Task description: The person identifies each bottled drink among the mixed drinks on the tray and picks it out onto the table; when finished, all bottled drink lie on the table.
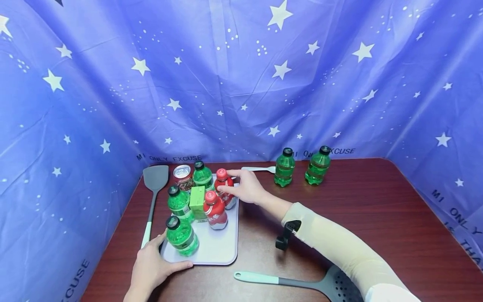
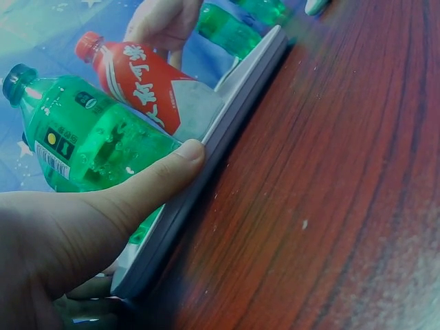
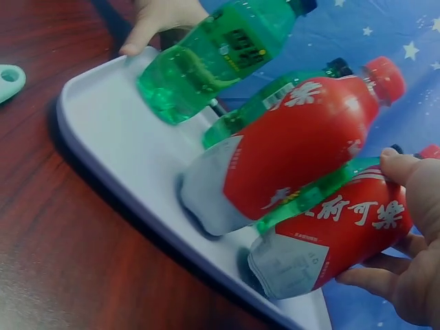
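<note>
A pale lilac tray (image 1: pixel 213 247) carries several bottles and a green carton (image 1: pixel 198 201). My left hand (image 1: pixel 149 264) holds its near left corner, beside a green soda bottle (image 1: pixel 183 239); in the left wrist view the thumb (image 2: pixel 165 168) lies along the rim. My right hand (image 1: pixel 249 187) grips a red-labelled cola bottle (image 3: pixel 337 237) by its upper part, thumb on one side, fingers on the other. That bottle stands upright at the tray's right edge. Another red-labelled bottle (image 1: pixel 216 212) stands just nearer, with two more green bottles (image 1: pixel 180 203) (image 1: pixel 203 175) to the left and behind.
A drink can (image 1: pixel 183 177) stands at the back left, beside a grey spatula (image 1: pixel 155 180). Two green bottles (image 1: pixel 284 167) (image 1: pixel 318 165) stand at the back right, near a white-handled utensil (image 1: pixel 260 169). A slotted turner (image 1: pixel 298 282) lies in front, partly under my right sleeve. Starry curtains surround the table.
</note>
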`<state>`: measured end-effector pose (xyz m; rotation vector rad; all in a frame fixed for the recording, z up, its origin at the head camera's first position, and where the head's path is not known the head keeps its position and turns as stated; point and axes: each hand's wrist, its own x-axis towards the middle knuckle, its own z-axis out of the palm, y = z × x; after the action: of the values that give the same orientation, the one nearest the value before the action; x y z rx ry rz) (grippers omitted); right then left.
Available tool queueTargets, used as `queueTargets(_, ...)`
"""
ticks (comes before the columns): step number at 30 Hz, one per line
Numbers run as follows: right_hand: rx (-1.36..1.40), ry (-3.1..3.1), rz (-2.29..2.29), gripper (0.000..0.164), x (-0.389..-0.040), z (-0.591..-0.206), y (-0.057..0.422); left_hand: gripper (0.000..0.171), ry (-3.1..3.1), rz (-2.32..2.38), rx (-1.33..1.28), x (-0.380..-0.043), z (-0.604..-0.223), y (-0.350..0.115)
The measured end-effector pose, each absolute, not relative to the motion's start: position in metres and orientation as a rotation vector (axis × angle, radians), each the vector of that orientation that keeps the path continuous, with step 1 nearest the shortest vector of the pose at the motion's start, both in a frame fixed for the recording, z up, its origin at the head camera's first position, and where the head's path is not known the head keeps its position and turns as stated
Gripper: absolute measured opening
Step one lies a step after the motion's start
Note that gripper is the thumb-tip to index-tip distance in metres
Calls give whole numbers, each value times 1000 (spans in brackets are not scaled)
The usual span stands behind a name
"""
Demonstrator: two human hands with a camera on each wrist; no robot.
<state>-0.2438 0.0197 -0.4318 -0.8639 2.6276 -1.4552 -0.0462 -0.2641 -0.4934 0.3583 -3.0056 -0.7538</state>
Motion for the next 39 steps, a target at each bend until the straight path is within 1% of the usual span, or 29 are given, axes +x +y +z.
queueTargets(7, -871, 2738, -1448, 47, -248, -411, 37, 142, -2990, -739, 338, -48, -495, -263)
queueTargets(12, -832, 2795, -1480, 46, -249, -395, 58, 142, -2987, -752, 344, -48, -496, -263)
queueTargets(15, -789, 2828, -1490, 46, -248, -386, 75, 142, -2979, -762, 347, -48, -496, -264)
queueTargets(21, -621, 2872, -1504, 46, -245, -375, 113, 143, -2980, -760, 351, -47, -498, -265)
queueTargets(27, -557, 2934, -1505, 47, -243, -371, 150, 144, -2982, -754, 342, -47, -499, -265)
queueTargets(39, -416, 3103, -1438, 47, -236, -377, 211, 144, -2983, -764, 341, -47, -497, -264)
